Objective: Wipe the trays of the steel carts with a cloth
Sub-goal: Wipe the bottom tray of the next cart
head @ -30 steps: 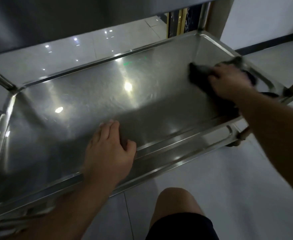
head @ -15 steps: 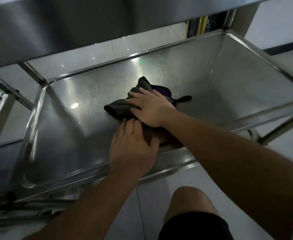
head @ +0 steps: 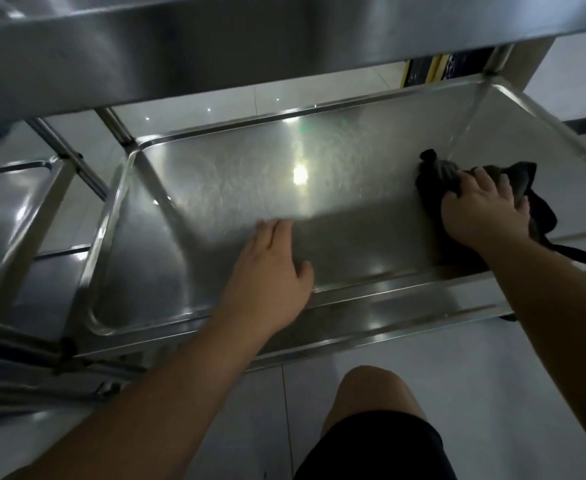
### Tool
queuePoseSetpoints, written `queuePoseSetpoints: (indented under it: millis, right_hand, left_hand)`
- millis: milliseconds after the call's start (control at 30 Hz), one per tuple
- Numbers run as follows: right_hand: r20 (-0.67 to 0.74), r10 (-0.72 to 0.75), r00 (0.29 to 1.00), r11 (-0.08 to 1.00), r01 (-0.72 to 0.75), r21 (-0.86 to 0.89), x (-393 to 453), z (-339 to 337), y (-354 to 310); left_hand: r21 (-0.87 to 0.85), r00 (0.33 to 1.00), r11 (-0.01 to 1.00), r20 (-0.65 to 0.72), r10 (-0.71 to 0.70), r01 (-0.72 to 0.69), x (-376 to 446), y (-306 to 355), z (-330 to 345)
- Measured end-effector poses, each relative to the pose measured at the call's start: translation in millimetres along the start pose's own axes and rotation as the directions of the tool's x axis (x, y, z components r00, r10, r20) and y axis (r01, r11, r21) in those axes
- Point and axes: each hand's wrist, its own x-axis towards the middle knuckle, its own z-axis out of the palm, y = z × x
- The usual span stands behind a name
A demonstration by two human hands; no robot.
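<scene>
The lower steel tray (head: 236, 188) of a cart fills the middle of the head view, shiny with light glare. A dark cloth (head: 440, 174) lies bunched at the tray's right end, part of it draped over the front rim. My right hand (head: 481, 213) presses on the cloth with spread fingers. My left hand (head: 270, 271) rests flat on the tray floor near the front rim, fingers straight and together, holding nothing.
The cart's upper tray (head: 215, 50) hangs overhead across the top. A second steel cart's tray (head: 11, 209) stands to the left, its upright posts (head: 70, 154) between the two. My bare knee (head: 374, 407) sits over the tiled floor (head: 492, 393) in front.
My right hand has swept the cloth from the tray's middle, beside my left hand, to its right end. My left hand has stayed flat near the front rim.
</scene>
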Motion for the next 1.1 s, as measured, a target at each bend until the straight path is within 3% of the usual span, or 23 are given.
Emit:
queuePoseSetpoints:
  millis: [133,233,300,367,433,567,633,667,767,900,1033,1100]
  right_hand:
    - [0.053,-0.258,0.965,0.964,0.261,-0.054,-45,26,-57]
    - [0.181,-0.625,0.760,0.765,0.642,-0.053,-85,51,-92]
    - [0.244,-0.719,0.651,0.669,0.743,-0.013,-90,57,-93]
    - [0.245,-0.714,0.656,0.674,0.738,-0.014,-67,51,-91]
    - [0.199,-0.616,0.762,0.772,0.634,-0.044,-28,40,-92]
    - [0.053,-0.255,0.965,0.966,0.257,-0.036,45,24,-106]
    - [0.029,-0.055,0.998,0.998,0.054,0.015,59,30,-135]
    - [0.032,-0.029,0.999,0.999,0.029,0.017,59,35,-155]
    - [0.048,-0.229,0.972,0.973,0.229,-0.002,42,57,-220]
    - [0.146,-0.543,0.827,0.835,0.550,-0.006,-7,87,-277]
    - [0.191,-0.717,0.670,0.688,0.725,0.042,-47,96,-260]
    - [0.164,-0.724,0.670,0.681,0.732,0.019,-54,93,-228]
  left_hand:
    - [0.228,0.985,0.959,-0.076,-0.156,0.170,-12,-61,-31]
    - [0.204,0.972,0.950,-0.069,-0.225,0.234,-18,-77,-33]
    - [0.168,0.969,0.956,-0.085,-0.230,0.241,-19,-80,-29]
    - [0.157,0.972,0.961,-0.097,-0.214,0.227,-18,-81,-24]
    - [0.163,0.974,0.964,-0.115,-0.194,0.211,-18,-82,-21]
    - [0.153,0.973,0.966,-0.137,-0.187,0.207,-17,-84,-15]
    - [0.147,0.971,0.967,-0.152,-0.186,0.208,-16,-86,-13]
    - [0.141,0.969,0.968,-0.163,-0.187,0.210,-17,-87,-12]
    - [0.126,0.966,0.969,-0.172,-0.192,0.215,-18,-88,-11]
    - [0.111,0.962,0.968,-0.183,-0.202,0.224,-17,-85,-14]
    - [0.100,0.966,0.970,-0.164,-0.202,0.220,-18,-81,-18]
    - [0.084,0.967,0.973,-0.154,-0.201,0.216,-19,-80,-19]
